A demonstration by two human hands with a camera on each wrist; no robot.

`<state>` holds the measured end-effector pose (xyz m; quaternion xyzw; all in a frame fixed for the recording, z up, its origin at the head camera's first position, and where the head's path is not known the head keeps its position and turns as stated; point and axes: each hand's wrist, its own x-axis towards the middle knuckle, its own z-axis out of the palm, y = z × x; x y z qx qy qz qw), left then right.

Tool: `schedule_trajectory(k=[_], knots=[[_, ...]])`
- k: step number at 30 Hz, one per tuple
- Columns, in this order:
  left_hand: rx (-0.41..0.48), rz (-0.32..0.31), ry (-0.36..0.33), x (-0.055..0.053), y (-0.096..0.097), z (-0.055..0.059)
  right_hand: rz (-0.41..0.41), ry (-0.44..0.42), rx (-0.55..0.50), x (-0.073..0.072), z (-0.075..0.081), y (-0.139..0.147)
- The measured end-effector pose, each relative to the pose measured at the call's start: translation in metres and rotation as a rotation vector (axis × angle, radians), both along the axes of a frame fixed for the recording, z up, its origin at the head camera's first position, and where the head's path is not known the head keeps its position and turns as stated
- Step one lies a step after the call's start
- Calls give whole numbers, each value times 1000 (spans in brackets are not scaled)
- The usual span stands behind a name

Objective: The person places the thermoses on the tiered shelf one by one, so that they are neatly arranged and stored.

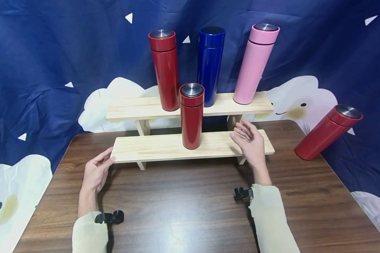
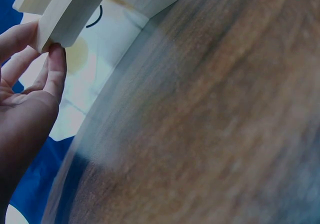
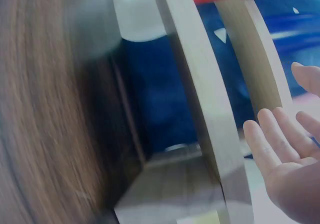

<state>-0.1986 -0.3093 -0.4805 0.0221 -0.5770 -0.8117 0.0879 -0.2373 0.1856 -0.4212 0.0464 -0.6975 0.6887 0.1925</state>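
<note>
A two-tier wooden shelf (image 1: 158, 146) stands on the table. My left hand (image 1: 96, 172) pinches the left end of its lower board (image 2: 75, 16), thumb and fingertips on the end. Over the right part of that board is my right hand (image 1: 252, 146), fingers loosely bent and apart, holding nothing. A red thermos bottle (image 1: 191, 119) stands upright on the lower board, between the hands. On the upper board (image 1: 126, 108) stand another red thermos (image 1: 165, 73), a blue thermos (image 1: 210, 63) and a pink thermos (image 1: 256, 66).
Another red thermos (image 1: 327, 133) stands on the brown wooden table (image 1: 177, 207), to the right of the shelf near the table's right edge. A dark blue curtain (image 1: 50, 70) with white cloud shapes hangs behind. Black wrist cameras (image 1: 109, 217) sit on both sleeves.
</note>
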Motion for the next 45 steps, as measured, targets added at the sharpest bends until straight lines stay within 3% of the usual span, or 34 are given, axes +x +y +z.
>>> schedule_trajectory(k=[6,23,34,45], knots=[[1,-3,4,-1,0,-1,-68,28,-102,4,3,21],[4,-7,10,-2,-2,-4,-273,-9,-294,17,1,70],[1,-11,26,-2,-3,-3,-436,-40,-396,33,-20,105],[6,-10,32,-1,-3,-4,-534,-43,-633,49,-28,142]])
